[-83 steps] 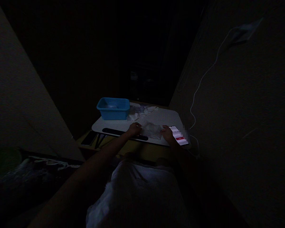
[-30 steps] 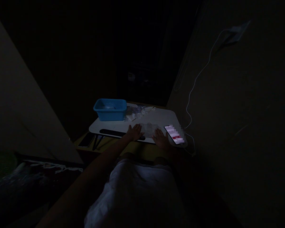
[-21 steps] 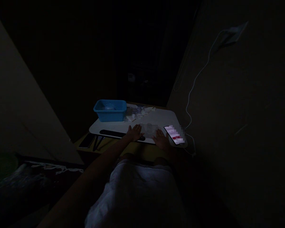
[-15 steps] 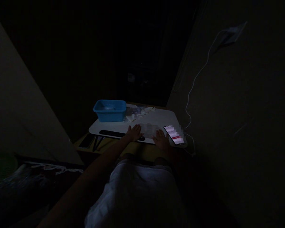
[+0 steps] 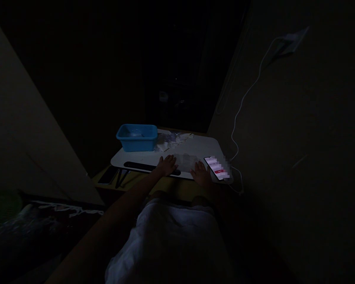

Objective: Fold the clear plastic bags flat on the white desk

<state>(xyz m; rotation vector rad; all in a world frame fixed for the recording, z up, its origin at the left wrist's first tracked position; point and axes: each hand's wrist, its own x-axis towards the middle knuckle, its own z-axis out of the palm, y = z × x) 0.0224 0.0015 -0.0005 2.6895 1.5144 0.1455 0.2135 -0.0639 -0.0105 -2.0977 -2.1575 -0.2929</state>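
Observation:
Both hands rest at the front of a small white folding table (image 5: 205,146) in a very dark room. My left hand (image 5: 167,165) lies flat with fingers stretched out, partly over the black slot (image 5: 142,167) along the table's near edge. On the other side, my right hand (image 5: 201,172) is also spread flat, just left of a lit phone (image 5: 215,167). Between the hands lies a thin, see-through piece that looks like plastic (image 5: 185,161); its kind is too dim to tell. The fingertips are at its two sides, and neither hand grips it.
At the back left of the table stands a blue plastic basin (image 5: 139,145). Crumpled clear plastic and white pieces (image 5: 165,144) lie beside it. A white cable (image 5: 239,106) runs from the wall socket (image 5: 296,41) down by the phone. Another dark phone (image 5: 108,174) lies below the table's left side.

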